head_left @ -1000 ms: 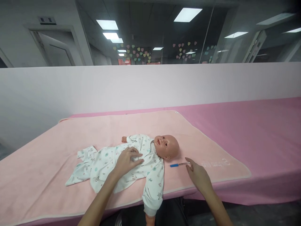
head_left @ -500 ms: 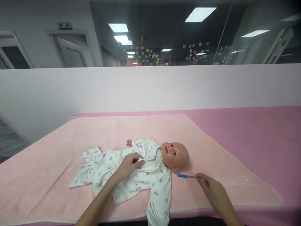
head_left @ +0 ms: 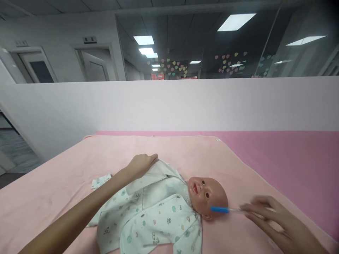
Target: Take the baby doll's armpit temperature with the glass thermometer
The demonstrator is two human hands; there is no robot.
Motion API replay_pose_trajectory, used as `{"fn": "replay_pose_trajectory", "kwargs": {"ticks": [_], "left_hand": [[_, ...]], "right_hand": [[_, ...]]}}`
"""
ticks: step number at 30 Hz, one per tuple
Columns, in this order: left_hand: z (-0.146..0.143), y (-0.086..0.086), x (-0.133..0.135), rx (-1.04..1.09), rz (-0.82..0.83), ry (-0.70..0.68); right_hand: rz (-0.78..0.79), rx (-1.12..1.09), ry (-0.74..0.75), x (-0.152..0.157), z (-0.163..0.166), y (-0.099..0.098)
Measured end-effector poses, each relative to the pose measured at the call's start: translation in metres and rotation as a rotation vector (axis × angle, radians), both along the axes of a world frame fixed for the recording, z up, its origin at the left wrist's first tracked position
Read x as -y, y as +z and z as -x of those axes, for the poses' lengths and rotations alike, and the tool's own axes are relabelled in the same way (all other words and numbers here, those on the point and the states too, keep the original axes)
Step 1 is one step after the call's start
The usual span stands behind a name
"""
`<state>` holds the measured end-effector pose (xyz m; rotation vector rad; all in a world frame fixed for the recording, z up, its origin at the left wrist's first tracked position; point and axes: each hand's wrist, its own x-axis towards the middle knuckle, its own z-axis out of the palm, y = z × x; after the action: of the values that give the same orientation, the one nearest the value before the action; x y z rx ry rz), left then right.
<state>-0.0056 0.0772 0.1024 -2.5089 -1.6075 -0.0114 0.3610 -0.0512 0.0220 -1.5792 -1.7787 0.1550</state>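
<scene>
A baby doll (head_left: 208, 192) lies on its back, its head toward the right, in a white printed baby outfit (head_left: 159, 220). With fingers closed, my left hand (head_left: 141, 165) grips the edge of the outfit's front flap and lifts it up, so the front stands open over the chest. My right hand (head_left: 275, 218), somewhat blurred, is to the right of the doll's head. Its fingertips pinch a thin stick with a blue end (head_left: 219, 209) and a narrow pale stem. The blue end points left and overlaps the doll's head in view; contact cannot be told.
A peach blanket (head_left: 119, 148) lies under the doll on a pink surface (head_left: 291, 158). Behind it runs a white partition (head_left: 185, 106), with a dark window (head_left: 190, 42) above. A door (head_left: 97, 65) is at the back left.
My left hand has moved up and away, pulling the outfit's front flap open. The thin blue-ended stick now overlaps the doll's head in view. The camera view has shifted.
</scene>
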Motion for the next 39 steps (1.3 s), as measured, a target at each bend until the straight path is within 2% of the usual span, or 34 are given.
{"fn": "replay_pose_trajectory", "kwargs": {"ticks": [2,4,7,10,15,22,29,32,35,39], "left_hand": [[-0.010,0.008,-0.001,-0.089,-0.071,-0.029],[-0.016,0.012,-0.002,-0.140,-0.114,-0.052],[-0.019,0.014,-0.002,-0.169,-0.140,-0.077],[-0.019,0.015,0.000,-0.162,-0.156,-0.104],[-0.021,0.018,0.004,-0.089,-0.172,-0.142],[-0.023,0.021,0.008,-0.154,-0.199,-0.194],[-0.024,0.016,0.012,-0.169,-0.253,-0.268],[-0.027,0.016,0.017,-0.207,-0.249,-0.262],[-0.028,0.017,0.023,-0.212,-0.227,-0.241],[-0.023,0.015,0.029,-0.179,-0.190,-0.230]], "right_hand": [[0.093,0.053,0.167,-0.020,0.042,0.026],[0.106,0.099,0.260,-0.037,0.083,0.039],[0.046,0.245,0.238,-0.055,0.129,0.037],[-0.037,0.366,0.135,-0.066,0.152,0.026],[-0.060,0.491,0.043,-0.080,0.167,0.017],[0.088,0.486,-0.106,-0.093,0.193,0.017],[0.193,0.478,-0.127,-0.117,0.215,0.007],[0.227,0.449,-0.110,-0.119,0.212,0.013],[0.227,0.401,-0.099,-0.110,0.200,0.027],[0.124,0.352,-0.018,-0.091,0.176,0.048]]}}
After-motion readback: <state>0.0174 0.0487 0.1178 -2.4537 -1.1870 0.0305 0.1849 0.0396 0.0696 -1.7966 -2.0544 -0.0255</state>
